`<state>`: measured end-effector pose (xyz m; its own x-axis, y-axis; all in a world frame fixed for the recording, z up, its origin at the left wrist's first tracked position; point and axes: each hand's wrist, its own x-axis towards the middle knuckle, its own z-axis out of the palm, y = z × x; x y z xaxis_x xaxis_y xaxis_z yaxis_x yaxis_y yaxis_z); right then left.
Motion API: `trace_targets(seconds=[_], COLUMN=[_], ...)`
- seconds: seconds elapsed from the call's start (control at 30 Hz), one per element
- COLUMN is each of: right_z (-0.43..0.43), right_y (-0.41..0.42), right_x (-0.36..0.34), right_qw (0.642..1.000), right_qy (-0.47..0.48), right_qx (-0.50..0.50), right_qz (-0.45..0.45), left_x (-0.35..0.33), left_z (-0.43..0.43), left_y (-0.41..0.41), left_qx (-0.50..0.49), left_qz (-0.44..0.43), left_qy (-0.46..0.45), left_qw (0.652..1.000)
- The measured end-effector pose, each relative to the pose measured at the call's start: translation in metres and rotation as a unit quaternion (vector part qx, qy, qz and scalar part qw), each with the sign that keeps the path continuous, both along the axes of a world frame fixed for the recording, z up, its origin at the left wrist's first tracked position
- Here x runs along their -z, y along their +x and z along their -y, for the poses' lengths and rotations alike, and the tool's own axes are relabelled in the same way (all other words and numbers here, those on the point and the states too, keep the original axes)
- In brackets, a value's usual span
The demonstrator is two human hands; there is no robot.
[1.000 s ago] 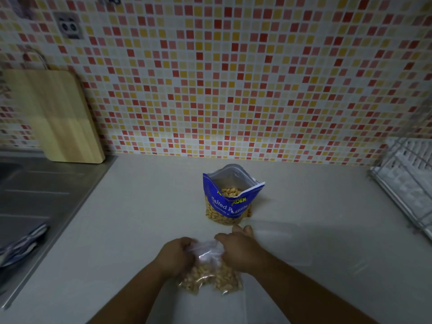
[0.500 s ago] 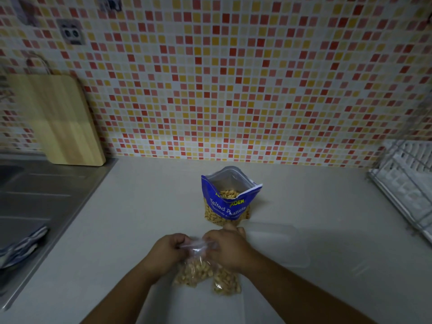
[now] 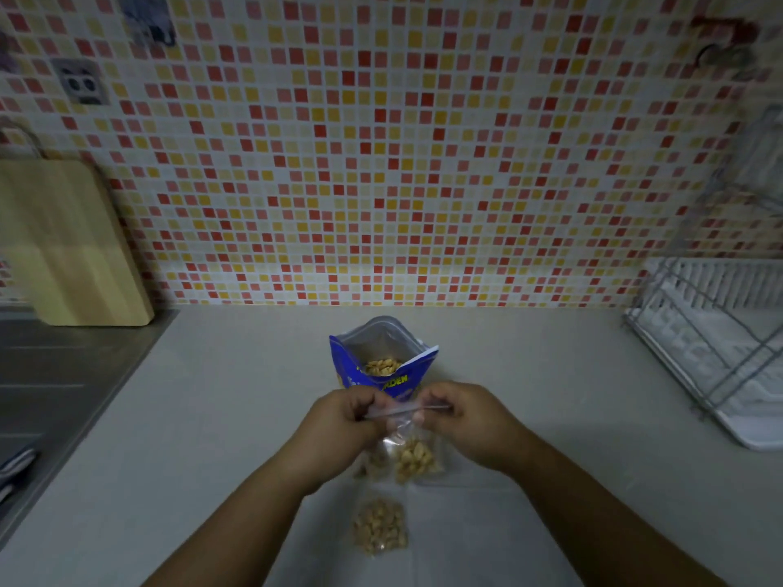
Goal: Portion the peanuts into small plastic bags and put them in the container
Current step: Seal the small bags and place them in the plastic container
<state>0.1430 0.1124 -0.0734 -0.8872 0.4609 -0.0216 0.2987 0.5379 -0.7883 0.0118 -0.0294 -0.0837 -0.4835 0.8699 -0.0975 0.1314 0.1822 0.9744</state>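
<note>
Raising one filled small plastic bag (image 3: 413,455) above the table (image 3: 212,417), you are now pinching its zip strip with curled fingers (image 3: 360,406) of left hand (image 3: 339,421) and right hand (image 3: 462,417), apparently sealing it, leaving the second bag (image 3: 380,525) lying near the front edge.

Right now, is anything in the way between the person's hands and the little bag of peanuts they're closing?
Nothing visible does. The left hand and right hand both pinch the top edge of the small bag directly. The blue peanut pouch stands behind it, not between.
</note>
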Motion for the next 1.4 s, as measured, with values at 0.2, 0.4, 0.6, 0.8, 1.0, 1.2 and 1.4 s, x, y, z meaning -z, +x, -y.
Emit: trace_targets(seconds=[0.2,0.4,0.6,0.8,1.0,1.2,1.4], right_z=[-0.057,-0.073,-0.064,-0.065,-0.061,-0.060,-0.048], right_y=[0.037,0.040,0.028,0.033,0.037,0.034,0.028], right_x=[0.025,0.066,0.088,0.097,0.106,0.110,0.084], right_qw=[0.994,0.983,0.954,0.930,0.922,0.900,0.946], right_qy=[0.024,0.069,0.191,0.317,0.351,0.379,0.276], right_qx=[0.095,0.128,0.107,0.101,0.105,0.103,0.111], right_qz=[0.056,0.116,0.203,0.158,0.127,0.187,0.125], left_x=[0.033,0.067,0.084,0.086,0.091,0.093,0.070], left_z=[-0.075,-0.106,-0.112,-0.100,-0.097,-0.098,-0.074], left_y=[0.044,0.049,0.045,0.052,0.053,0.053,0.037], left_qx=[-0.006,-0.002,0.014,0.079,0.115,0.125,0.045], left_qz=[-0.016,-0.027,-0.222,-0.455,-0.504,-0.496,-0.321], left_qy=[-0.014,-0.102,-0.168,-0.175,-0.260,-0.290,-0.146], left_qw=[1.000,0.994,0.960,0.870,0.816,0.809,0.935])
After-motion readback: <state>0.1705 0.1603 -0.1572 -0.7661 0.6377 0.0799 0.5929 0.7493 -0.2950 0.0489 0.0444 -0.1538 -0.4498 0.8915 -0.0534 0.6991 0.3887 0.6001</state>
